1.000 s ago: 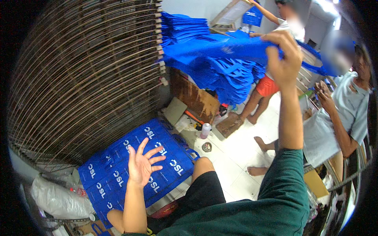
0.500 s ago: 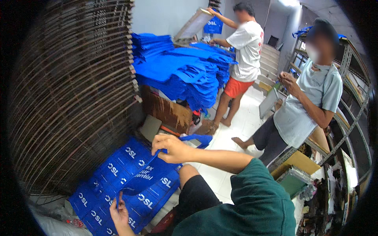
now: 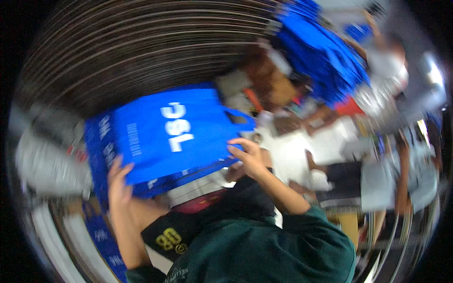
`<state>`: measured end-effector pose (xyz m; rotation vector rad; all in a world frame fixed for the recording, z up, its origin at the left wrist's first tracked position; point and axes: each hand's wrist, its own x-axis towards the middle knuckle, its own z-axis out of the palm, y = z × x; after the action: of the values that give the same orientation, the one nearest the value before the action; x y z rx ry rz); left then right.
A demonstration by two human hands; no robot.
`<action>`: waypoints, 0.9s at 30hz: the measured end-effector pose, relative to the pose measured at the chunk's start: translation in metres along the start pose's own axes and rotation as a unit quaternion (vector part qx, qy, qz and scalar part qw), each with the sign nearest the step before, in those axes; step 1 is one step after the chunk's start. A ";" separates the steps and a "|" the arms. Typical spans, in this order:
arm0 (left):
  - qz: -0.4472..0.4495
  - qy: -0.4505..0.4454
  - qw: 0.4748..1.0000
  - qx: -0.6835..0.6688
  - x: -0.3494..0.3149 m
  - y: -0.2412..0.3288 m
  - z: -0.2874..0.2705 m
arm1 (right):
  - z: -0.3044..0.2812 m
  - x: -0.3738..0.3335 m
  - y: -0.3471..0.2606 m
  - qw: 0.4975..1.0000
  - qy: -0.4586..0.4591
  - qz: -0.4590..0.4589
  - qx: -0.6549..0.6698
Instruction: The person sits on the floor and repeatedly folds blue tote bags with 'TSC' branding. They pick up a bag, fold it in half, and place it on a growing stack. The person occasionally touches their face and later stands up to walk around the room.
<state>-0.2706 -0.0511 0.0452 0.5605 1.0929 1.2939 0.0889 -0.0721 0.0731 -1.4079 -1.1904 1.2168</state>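
Observation:
A blue fabric bag [image 3: 155, 120] with large white lettering lies spread flat, its cut-out handle end toward the right. My left hand [image 3: 120, 184] grips its near left corner between thumb and fingers, somewhat blurred. At the near right corner, by the handle, my right hand [image 3: 250, 158] pinches the edge. Underneath, more blue printed bags [image 3: 101, 155] show past its left and near sides, laid out in rows.
Tall wire drying racks [image 3: 155, 52] stand along the far left side. Blue fabric [image 3: 325, 52] is heaped at the far right. Two people [image 3: 387, 61] stand on the right, blurred. A clear plastic bundle [image 3: 52, 151] sits at the left.
My view has swung round, blurring the scene. The bag, earlier partly folded and raised between my hands, is now spread flat over the other bags. My right hand has come down toward me.

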 end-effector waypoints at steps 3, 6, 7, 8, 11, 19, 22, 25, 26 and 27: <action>-0.133 0.005 0.988 0.073 0.034 -0.059 -0.060 | 0.012 0.020 0.077 0.961 -0.101 0.216 0.140; -0.192 0.019 0.959 0.208 0.028 -0.071 -0.091 | 0.032 0.023 0.105 0.925 -0.182 0.334 -0.012; -0.187 0.004 0.959 0.211 0.061 -0.076 -0.107 | 0.044 0.060 0.113 0.922 -0.208 0.319 -0.066; -0.195 -0.019 0.958 0.212 0.067 -0.093 -0.117 | 0.040 0.071 0.137 0.931 -0.199 0.285 -0.110; -0.179 0.045 0.959 0.217 0.083 -0.094 -0.124 | 0.055 0.101 0.154 0.922 -0.256 0.287 -0.051; 0.004 0.037 0.978 0.205 0.177 -0.073 -0.171 | 0.131 0.206 0.188 0.959 -0.238 0.127 -0.084; 0.074 0.109 0.961 0.244 0.223 -0.076 -0.193 | 0.176 0.249 0.216 0.977 -0.185 0.091 -0.055; 0.114 0.238 0.929 0.261 0.256 -0.089 -0.209 | 0.215 0.299 0.265 0.986 -0.152 0.008 -0.060; 0.129 0.290 0.911 0.261 0.260 -0.093 -0.216 | 0.228 0.314 0.279 0.989 -0.145 -0.007 -0.031; 0.125 0.286 0.920 0.236 0.254 -0.096 -0.218 | 0.238 0.329 0.296 0.991 -0.130 -0.018 0.002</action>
<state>-0.4388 0.1146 -0.2112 0.7149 1.9009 1.4647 -0.0988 0.2238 -0.2874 -1.2462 -1.3828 1.4080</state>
